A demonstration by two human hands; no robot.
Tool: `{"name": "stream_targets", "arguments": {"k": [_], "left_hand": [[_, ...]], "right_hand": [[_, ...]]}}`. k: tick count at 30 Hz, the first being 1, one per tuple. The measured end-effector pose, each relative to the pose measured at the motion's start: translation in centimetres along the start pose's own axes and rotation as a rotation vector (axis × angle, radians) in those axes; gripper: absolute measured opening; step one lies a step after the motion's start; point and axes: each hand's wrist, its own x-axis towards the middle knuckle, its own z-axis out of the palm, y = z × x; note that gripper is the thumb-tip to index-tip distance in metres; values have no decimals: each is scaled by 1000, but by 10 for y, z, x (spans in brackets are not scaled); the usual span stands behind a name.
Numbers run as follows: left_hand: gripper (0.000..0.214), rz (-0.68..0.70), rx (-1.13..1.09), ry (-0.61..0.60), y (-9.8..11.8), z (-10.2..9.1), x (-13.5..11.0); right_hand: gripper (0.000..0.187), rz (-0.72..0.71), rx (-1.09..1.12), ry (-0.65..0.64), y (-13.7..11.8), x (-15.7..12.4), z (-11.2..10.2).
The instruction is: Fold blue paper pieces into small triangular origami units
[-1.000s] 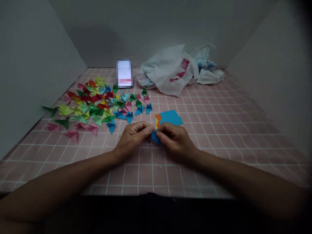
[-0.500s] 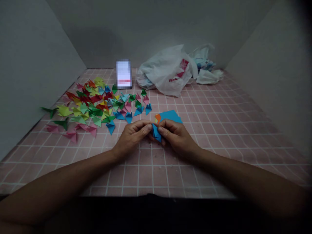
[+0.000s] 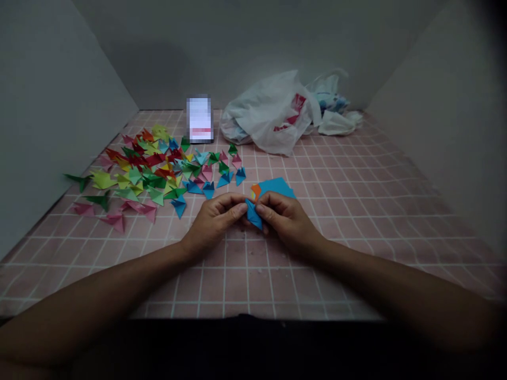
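Note:
A small folded blue paper (image 3: 254, 215) is pinched between my two hands, its lower tip pointing down. My left hand (image 3: 222, 215) grips its left edge, thumb in front and fingers curled behind. On the other edge my right hand (image 3: 285, 217) holds it the same way, thumb on the near face. Part of the paper is covered by the fingers. Just beyond my hands lie flat blue paper sheets (image 3: 277, 186), with an orange piece (image 3: 256, 191) at their left side.
Many folded paper pieces (image 3: 152, 180) in several colours spread over the left of the checked tablecloth (image 3: 253, 285). A lit phone (image 3: 199, 119) stands behind them. White plastic bags (image 3: 269, 113) lie at the back, beside a crumpled white wrapper (image 3: 338, 122). Walls close in the sides.
The blue paper has turned slightly in my fingers, so its near face looks broader and flatter. Both hands keep nearly the same place.

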Motion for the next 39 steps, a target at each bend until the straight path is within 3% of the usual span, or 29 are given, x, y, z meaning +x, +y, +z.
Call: {"name": "stream_targets", "arguments": {"k": [5, 9, 19, 24, 28, 35, 39], "left_hand": [[18, -38, 28, 51, 4, 3, 0], [18, -40, 10, 106, 4, 3, 0], [21, -46, 9, 44, 3, 3, 0], [20, -53, 80, 23, 5, 4, 0], [18, -35, 89, -2, 6, 5, -1], [14, 27, 191, -30, 6, 7, -3], [16, 40, 189, -19, 4, 6, -3]], "right_hand": [[16, -33, 13, 24, 4, 1, 1], [24, -87, 71, 35, 5, 3, 4], [19, 5, 80, 47, 5, 2, 1], [9, -178, -188, 141, 7, 3, 0], [18, -287, -488, 206, 3, 1, -1], [26, -248, -533, 259, 2, -1, -1], [17, -276, -494, 185, 6, 0, -3]]}}
